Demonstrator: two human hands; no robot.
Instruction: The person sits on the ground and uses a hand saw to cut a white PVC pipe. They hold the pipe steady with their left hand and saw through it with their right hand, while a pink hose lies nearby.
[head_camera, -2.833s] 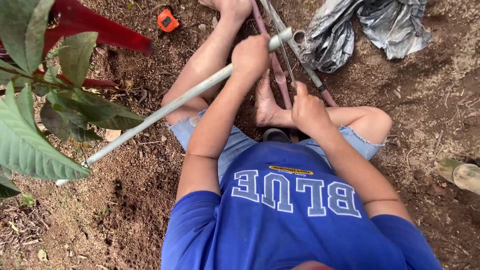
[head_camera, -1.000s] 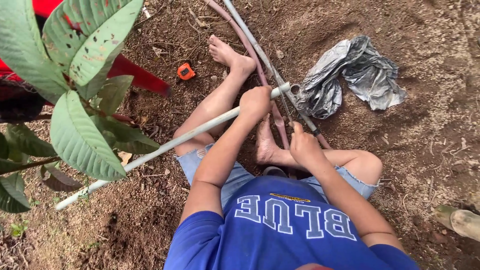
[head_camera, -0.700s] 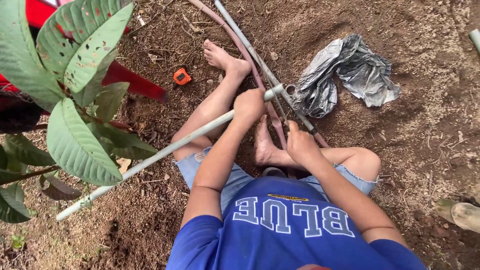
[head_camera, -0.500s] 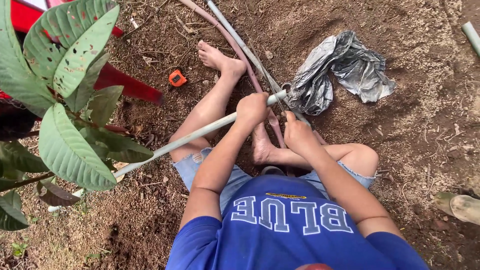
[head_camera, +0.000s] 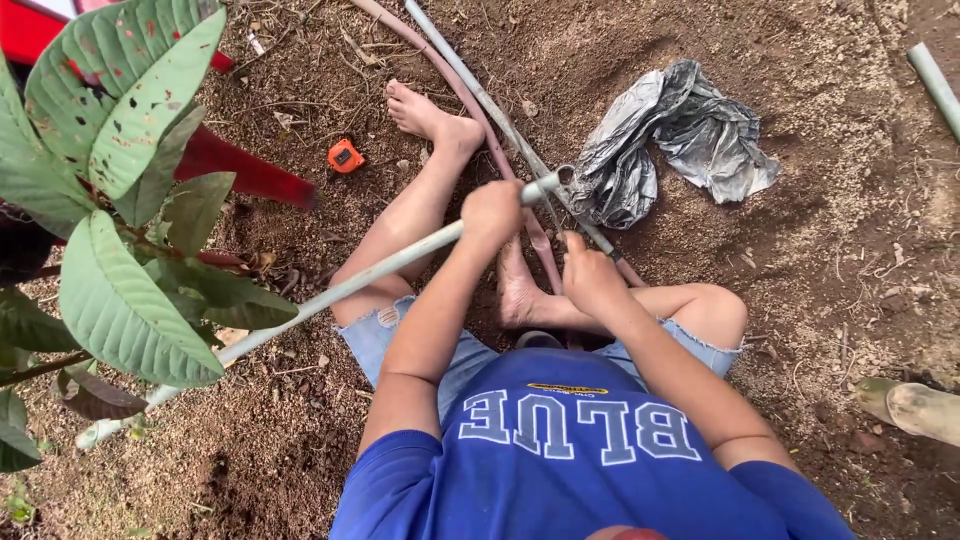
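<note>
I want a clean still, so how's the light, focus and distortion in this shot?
Head view: soft, even daylight, no harsh shadows or glare; left hand on the grey pipe and right hand are sharp; near leaves loom large at the left edge; wide-angle stretch.

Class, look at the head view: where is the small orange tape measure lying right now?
The orange tape measure lies on the bare soil in the upper left of the head view, just left of the person's outstretched foot and right of the red object.

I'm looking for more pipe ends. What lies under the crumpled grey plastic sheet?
The crumpled grey plastic sheet lies on bare brown soil. A thin grey pipe passes its left edge; anything beneath is covered.
</note>
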